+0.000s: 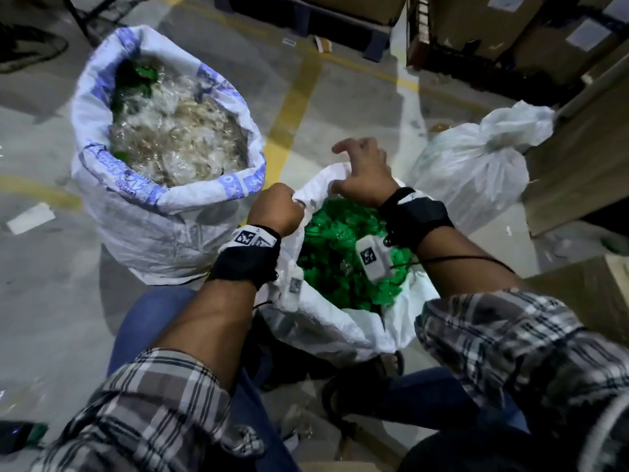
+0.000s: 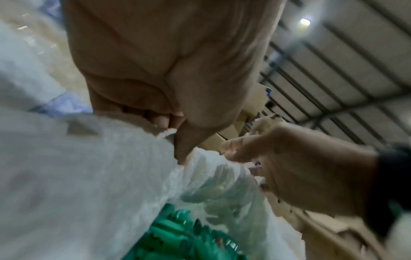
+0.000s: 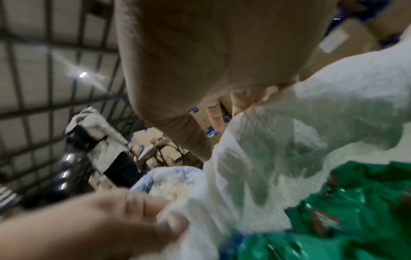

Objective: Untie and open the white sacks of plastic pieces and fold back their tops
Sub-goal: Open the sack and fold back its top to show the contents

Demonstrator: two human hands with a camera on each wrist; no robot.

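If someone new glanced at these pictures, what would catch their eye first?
Bright green plastic pieces fill the open white sack at centre, whose far rim both hands grip: left hand, right hand. To its left stands a sack of clear scraps, top folded back.

Plaid sleeves [image 1: 503, 332], blk wrist straps [image 1: 417, 216] w/ white tagged cams [image 1: 371, 257], jeans [image 1: 143, 321]

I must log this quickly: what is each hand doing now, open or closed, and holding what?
Left hand: closed, gripping the rim of the sack of green pieces.
Right hand: thumb and some fingers pinch the same rim; other fingers spread.
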